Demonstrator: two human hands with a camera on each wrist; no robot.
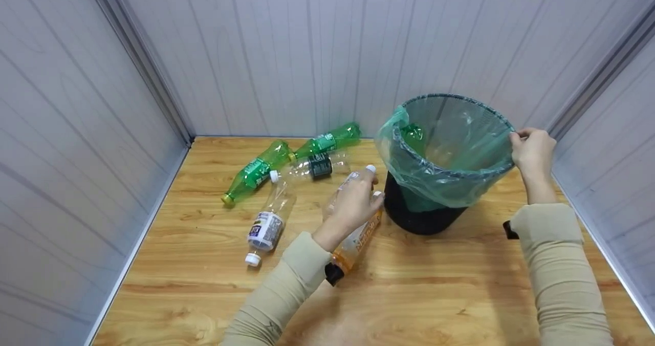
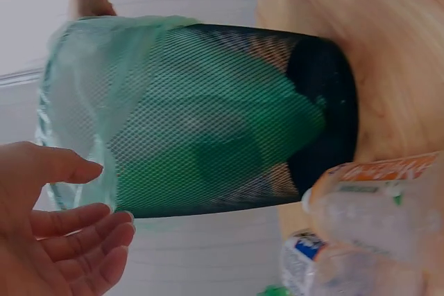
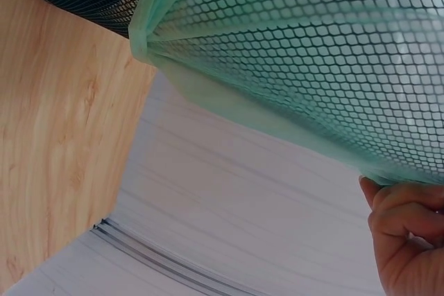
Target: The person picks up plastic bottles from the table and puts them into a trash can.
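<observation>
A black mesh bin (image 1: 424,218) lined with a green bag (image 1: 450,182) stands tilted on the wooden table (image 1: 460,295). My right hand (image 1: 529,146) pinches the bag and rim at the bin's right edge; the right wrist view shows the fingers (image 3: 406,227) curled on the green edge (image 3: 312,123). My left hand (image 1: 371,190) hovers with relaxed fingers (image 2: 76,230) beside the bin (image 2: 229,116), holding nothing. Below it lie an orange-labelled bottle (image 1: 361,238) and a clear bottle with a white cap (image 1: 370,168). A green bottle (image 1: 412,133) shows inside the bin.
Left of the bin lie two green bottles (image 1: 256,171) (image 1: 327,141), a clear bottle with a dark label (image 1: 318,166) and a clear bottle with a white-blue label (image 1: 266,229). Grey panel walls (image 1: 77,156) close the table on three sides.
</observation>
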